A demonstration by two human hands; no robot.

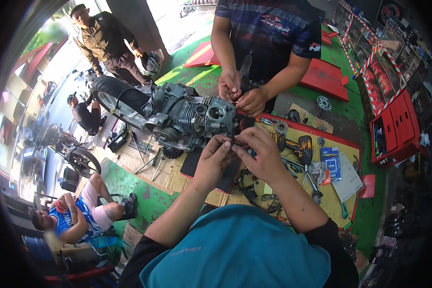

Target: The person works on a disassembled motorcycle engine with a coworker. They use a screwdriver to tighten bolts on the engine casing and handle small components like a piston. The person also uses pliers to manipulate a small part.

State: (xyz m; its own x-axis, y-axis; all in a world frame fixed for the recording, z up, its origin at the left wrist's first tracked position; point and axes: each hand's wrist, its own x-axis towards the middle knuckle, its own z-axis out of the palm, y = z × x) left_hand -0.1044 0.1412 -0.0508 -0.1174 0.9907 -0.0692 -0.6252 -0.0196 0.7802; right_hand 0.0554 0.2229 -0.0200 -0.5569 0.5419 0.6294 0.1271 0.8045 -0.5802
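Note:
Both my hands meet just in front of a grey engine (193, 117) with a finned cylinder and a round open bore. My left hand (215, 161) pinches a thin, dark part (233, 138) between thumb and fingertips. The fingers of my right hand (258, 152) close on the same small piece from the other side; its exact kind is too small to tell. Across the engine, a co-worker's hands (245, 96) are close together beside the cylinder's open end, and what they hold is unclear.
A wheel (117, 98) joins the engine's left side. On the yellow-topped bench (329, 206) at right lie a cordless drill (295, 146), a blue packet (330, 163), a white sheet (348, 180) and several tools. A red cabinet (396, 126) stands far right. Other people are at left.

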